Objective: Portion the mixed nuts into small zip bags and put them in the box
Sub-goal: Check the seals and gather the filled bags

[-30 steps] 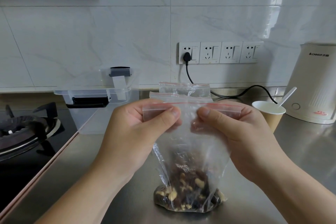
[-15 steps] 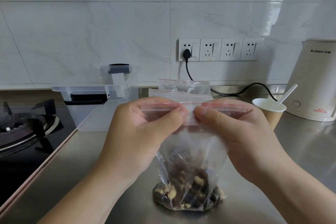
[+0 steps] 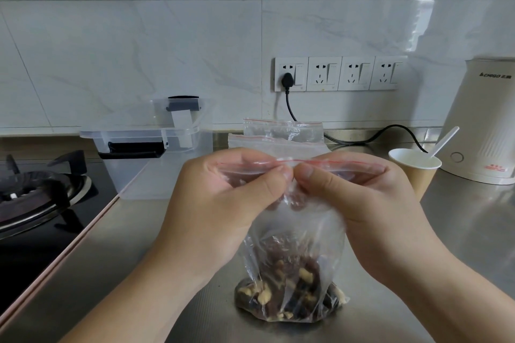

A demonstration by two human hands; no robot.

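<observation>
At lower centre a clear zip bag (image 3: 295,234) stands on the steel counter (image 3: 139,259), its bottom full of mixed nuts (image 3: 287,298). The left hand (image 3: 223,203) and right hand (image 3: 356,198) pinch its red-lined top strip, thumbs touching at mid-frame. Bare counter lies on either side; its left edge meets a black gas hob (image 3: 41,195). Behind the hands stand more zip bags (image 3: 281,133), a clear lidded box (image 3: 156,153) at centre left, and a paper cup (image 3: 412,172) with a spoon (image 3: 443,142) at right.
</observation>
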